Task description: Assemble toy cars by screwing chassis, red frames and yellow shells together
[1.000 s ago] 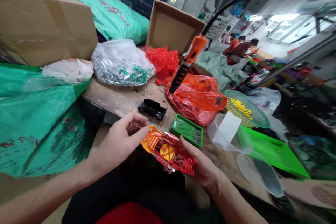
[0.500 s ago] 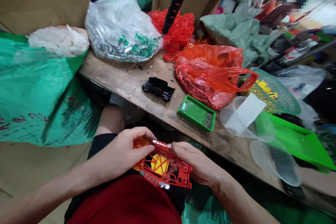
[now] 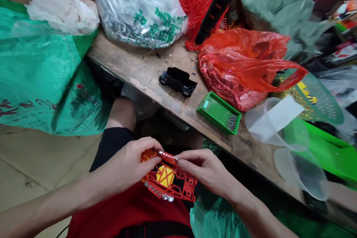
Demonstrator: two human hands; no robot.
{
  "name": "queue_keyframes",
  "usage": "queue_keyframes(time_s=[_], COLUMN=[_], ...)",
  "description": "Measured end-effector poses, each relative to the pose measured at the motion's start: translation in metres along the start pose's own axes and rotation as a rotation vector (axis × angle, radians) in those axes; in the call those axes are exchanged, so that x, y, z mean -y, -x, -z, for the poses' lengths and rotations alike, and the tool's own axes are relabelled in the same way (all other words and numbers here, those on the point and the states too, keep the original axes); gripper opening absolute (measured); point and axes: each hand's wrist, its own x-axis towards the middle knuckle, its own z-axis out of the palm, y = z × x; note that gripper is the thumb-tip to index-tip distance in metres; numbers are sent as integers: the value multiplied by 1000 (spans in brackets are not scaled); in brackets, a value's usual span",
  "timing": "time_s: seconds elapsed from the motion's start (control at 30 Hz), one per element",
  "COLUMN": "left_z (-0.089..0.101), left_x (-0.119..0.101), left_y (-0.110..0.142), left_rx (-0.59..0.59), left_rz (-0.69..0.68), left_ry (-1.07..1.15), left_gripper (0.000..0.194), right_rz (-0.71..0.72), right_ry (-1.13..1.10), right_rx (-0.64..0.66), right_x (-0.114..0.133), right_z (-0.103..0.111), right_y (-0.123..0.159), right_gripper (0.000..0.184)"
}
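Note:
Over my lap, a red plastic toy frame (image 3: 180,187) with open lattice bars, a yellow block in its middle and silver-coloured trim strips is held between both hands. My left hand (image 3: 139,160) grips its orange left end, thumb on the near side and fingers on the far side. My right hand (image 3: 202,165) pinches the far edge, thumb and forefinger at the end of the silver-patterned strip. What lies under the right fingertips is hidden. Beyond the hands, a black toy car chassis (image 3: 177,81) with wheels lies on the wooden table (image 3: 134,67).
A green tray (image 3: 219,112) holds small screws. Behind it sit a red plastic bag (image 3: 242,68) and a white bag (image 3: 139,11) of shiny parts. Clear plastic cups (image 3: 259,122) stand right. A black-and-orange tool (image 3: 220,5) hangs above the table. Green sacks (image 3: 41,70) fill the left.
My right hand has shifted from around the frame's right side to a fingertip pinch at its far edge. The left hand keeps its grip. The camera view has moved, so the table appears higher.

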Motion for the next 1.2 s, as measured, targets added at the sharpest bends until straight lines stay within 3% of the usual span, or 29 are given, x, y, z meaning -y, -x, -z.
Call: queue_keyframes(time_s=[0.43, 0.67, 0.83, 1.0, 1.2], left_z=[-16, -22, -31, -44, -50], left_x=[19, 22, 30, 37, 41], left_y=[15, 22, 26, 33, 42], left_rx=[77, 128, 145, 91, 33], left_rz=[-318, -267, -358, -383, -389], left_ry=[-354, -307, -379, -414, -273], left_gripper=[19, 26, 32, 32, 25], right_rz=[130, 139, 125, 51, 28], right_ry=[240, 271, 278, 276, 231], right_rx=[53, 46, 20, 40, 51], right_x=[-8, -13, -16, -20, -26], right_z=[-7, -14, -14, -14, -18], right_y=[6, 8, 10, 14, 19], right_gripper=[29, 24, 24, 28, 32])
